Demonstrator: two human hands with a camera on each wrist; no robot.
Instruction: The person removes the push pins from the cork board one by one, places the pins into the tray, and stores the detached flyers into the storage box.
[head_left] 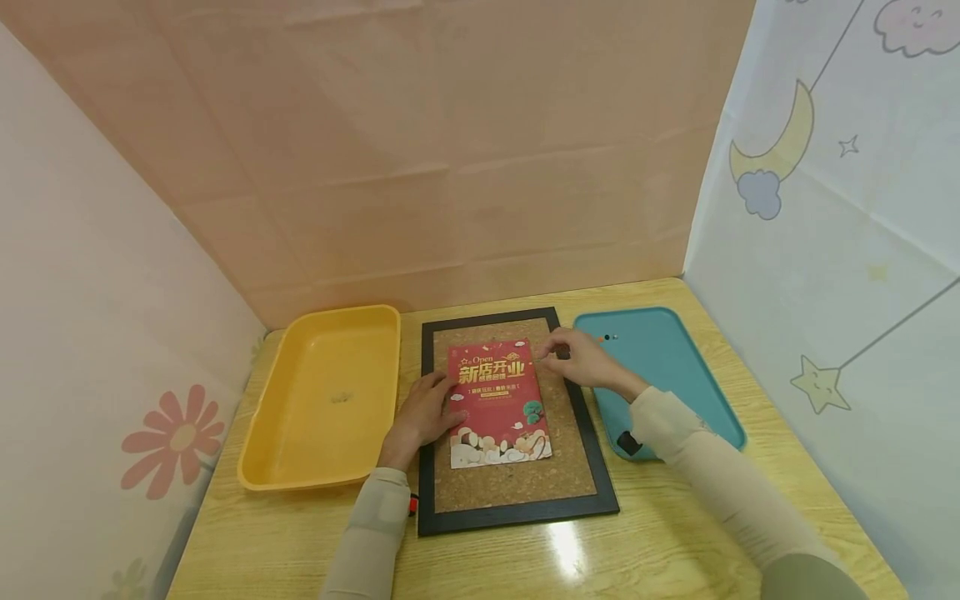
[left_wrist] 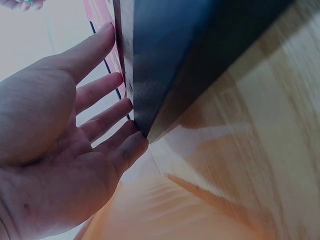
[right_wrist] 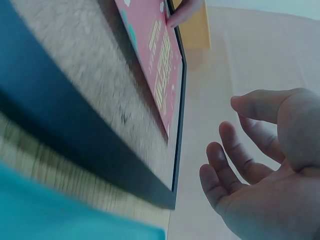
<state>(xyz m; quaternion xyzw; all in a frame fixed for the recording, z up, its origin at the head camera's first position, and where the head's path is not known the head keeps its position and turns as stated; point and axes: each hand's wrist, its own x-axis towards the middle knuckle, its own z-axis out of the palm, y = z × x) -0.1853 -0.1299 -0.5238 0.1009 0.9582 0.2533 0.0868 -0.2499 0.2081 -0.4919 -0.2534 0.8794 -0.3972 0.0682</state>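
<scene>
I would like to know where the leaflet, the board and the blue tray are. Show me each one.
Leaflet (head_left: pixel 498 411): head view, middle of its red printed face.
Board (head_left: pixel 517 488): head view, bare cork below the leaflet.
Blue tray (head_left: pixel 671 367): head view, bare part of its floor.

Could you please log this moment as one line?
flyer: on corkboard | left hand: on flyer's left edge | right hand: pinches green item by flyer's upper right corner

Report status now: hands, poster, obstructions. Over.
Left hand on red poster, left edge. Right hand apparently pinching small green object at upper right edge. Poster lying on framed corkboard; no obstruction visible.
</scene>
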